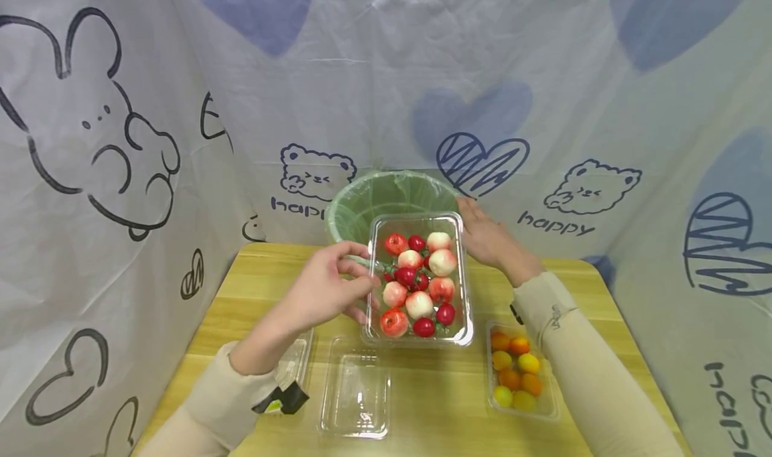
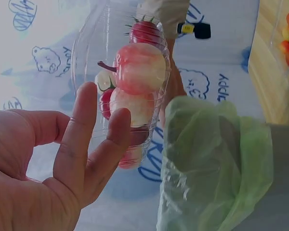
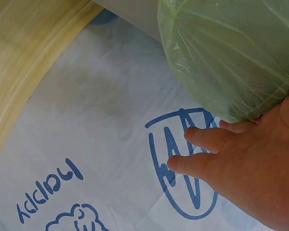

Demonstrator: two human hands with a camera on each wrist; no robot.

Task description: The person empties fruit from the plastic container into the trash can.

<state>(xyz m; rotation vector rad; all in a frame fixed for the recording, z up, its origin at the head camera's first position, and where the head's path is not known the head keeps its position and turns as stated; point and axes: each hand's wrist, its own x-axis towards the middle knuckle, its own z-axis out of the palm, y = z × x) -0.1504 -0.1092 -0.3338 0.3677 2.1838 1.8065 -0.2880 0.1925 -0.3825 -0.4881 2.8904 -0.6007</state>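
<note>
My left hand point(image 1: 328, 286) grips the left edge of a clear plastic box point(image 1: 376, 340), with the thumb in front and fingers reaching behind. Inside are several red-and-cream, apple-like fruits point(image 1: 442, 263) and smaller deep red ones point(image 1: 405, 276), some with green tops. The box is tilted up in front of a bin point(image 1: 339, 217) lined with a pale green plastic bag point(image 2: 216, 159), covering part of its near side. My right hand point(image 1: 485, 236) is at the bin's right side; in the right wrist view its fingers stretch out beside the bag.
Two clear plastic trays point(image 1: 356, 393) lie on the wooden table point(image 1: 440, 403) at the front left, one partly behind my left forearm. A box of orange and yellow fruit point(image 1: 517, 371) stands at the right, beside my right sleeve. Printed cloth point(image 1: 374, 95) hangs around the table.
</note>
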